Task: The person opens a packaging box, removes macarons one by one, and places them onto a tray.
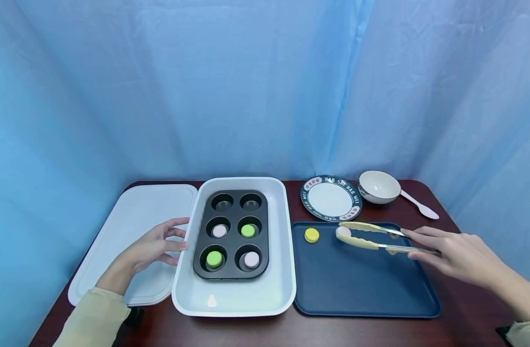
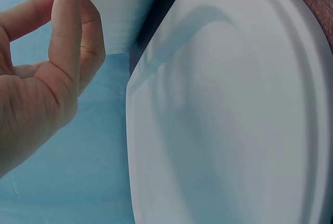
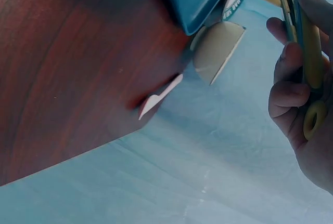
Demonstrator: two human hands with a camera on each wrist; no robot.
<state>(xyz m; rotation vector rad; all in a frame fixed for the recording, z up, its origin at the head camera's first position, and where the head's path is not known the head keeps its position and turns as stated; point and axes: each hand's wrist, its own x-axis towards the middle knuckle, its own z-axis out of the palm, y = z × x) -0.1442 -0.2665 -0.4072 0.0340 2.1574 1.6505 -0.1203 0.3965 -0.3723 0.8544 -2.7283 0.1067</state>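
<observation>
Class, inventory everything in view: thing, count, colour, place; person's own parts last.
Table: 1, brown, beneath
Tub: 1, white, centre
Panel: 1, white, left of tub
Muffin tin: 1, black, in tub
Tray: 1, navy, right of tub
Tongs: 1, yellow-silver, over tray
Pale discs: 3, pinkish, two in tin, one between tongs
Green discs: 2, green, in tin
Yellow disc: 1, yellow, on tray
Plate: 1, white, green-rimmed, behind tray
Bowl: 1, white, beside plate
Spoon: 1, pinkish, beside bowl
Curtain: 1, blue, background
Left hand: 1, bare, by tub
Right hand: 1, bare, holding tongs
Sleeves: 2, pale, on forearms

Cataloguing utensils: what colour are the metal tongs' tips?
The tongs' tips are pale yellow, clearest in the head view.
</observation>
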